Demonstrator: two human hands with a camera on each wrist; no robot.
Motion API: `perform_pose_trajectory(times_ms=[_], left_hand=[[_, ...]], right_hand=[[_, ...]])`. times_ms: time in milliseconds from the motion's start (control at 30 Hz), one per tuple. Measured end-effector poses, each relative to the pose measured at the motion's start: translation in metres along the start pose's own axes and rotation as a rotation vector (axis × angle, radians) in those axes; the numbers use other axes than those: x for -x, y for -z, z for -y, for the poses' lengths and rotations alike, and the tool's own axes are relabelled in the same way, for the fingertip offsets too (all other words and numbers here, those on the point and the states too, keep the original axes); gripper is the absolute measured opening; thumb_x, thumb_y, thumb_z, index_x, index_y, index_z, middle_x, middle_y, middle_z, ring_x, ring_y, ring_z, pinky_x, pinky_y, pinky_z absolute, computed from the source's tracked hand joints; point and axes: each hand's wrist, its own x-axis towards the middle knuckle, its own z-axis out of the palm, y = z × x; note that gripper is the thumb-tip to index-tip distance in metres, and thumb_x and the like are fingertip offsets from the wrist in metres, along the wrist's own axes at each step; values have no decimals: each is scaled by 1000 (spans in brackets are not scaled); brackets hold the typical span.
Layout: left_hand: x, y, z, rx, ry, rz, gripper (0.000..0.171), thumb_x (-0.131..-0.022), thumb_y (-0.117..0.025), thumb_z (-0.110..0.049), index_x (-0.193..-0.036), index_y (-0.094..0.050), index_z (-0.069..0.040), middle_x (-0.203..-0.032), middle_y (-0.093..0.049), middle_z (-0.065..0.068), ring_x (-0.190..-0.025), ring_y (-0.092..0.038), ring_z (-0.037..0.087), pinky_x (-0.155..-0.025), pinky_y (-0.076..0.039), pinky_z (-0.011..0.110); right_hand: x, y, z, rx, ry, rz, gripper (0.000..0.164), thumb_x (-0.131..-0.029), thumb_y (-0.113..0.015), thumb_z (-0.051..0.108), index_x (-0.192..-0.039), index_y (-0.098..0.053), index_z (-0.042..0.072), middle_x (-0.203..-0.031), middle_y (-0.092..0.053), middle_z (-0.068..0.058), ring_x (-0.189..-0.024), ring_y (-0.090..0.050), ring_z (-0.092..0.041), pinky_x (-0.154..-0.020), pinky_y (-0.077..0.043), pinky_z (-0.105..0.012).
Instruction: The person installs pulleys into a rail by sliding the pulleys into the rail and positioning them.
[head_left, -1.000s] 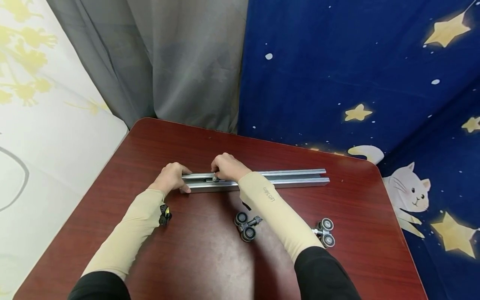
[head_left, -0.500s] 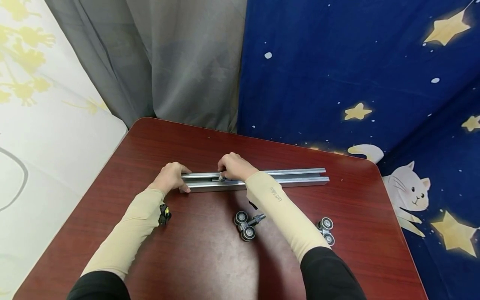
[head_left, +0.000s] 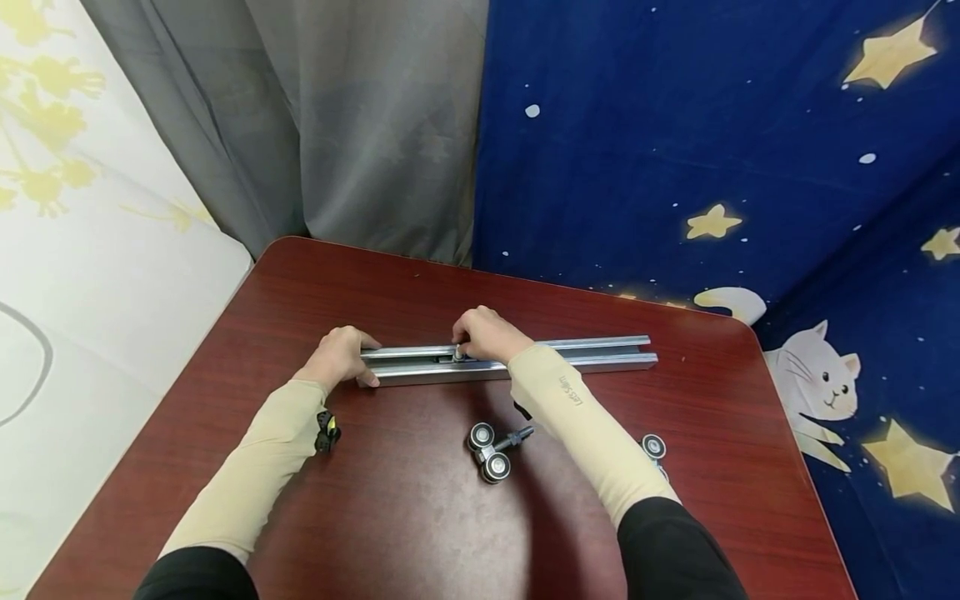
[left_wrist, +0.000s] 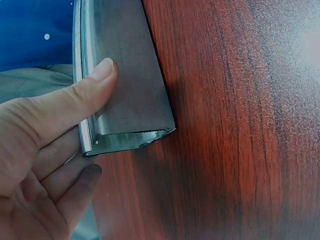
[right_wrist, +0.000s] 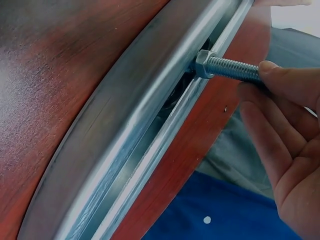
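Note:
A silver metal channel rail (head_left: 600, 363) lies lengthwise on the table with its slot facing up. My left hand (head_left: 337, 357) grips its left end; in the left wrist view the thumb presses the rail's side wall (left_wrist: 132, 75), beside the hollow end. My right hand (head_left: 491, 335) pinches a threaded bolt (right_wrist: 232, 69) between thumb and fingers. The bolt stands out of the slot, with a hex nut (right_wrist: 204, 64) at its base. Dark parts under the nut sit inside the rail, mostly hidden.
On the reddish-brown table (head_left: 390, 517), a roller trolley (head_left: 496, 467) with a bolt lies in front of the rail. Another roller trolley (head_left: 653, 447) is partly hidden by my right forearm. Grey (head_left: 390, 125) and blue (head_left: 600, 167) curtains hang behind the table's far edge.
My right hand has moved the bolt to the right along the rail's slot. My left hand stays on the rail's left end. My right forearm now covers more of the right trolley.

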Motion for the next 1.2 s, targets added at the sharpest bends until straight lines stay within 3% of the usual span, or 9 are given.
perform_pose_trajectory(times_ms=[1200], left_hand=[[-1,0,2,-19,-21,-5,63,-52,-88,-19,-109,-66,-4,-114,-60,18,-108,-51,39,-89,-41,50]], right_hand=[[32,13,-41,-13,-29,-42,11,-75,-68,2,-85,-72,4,-87,-69,-6,-73,-59,-14,-67,-49,-27]])
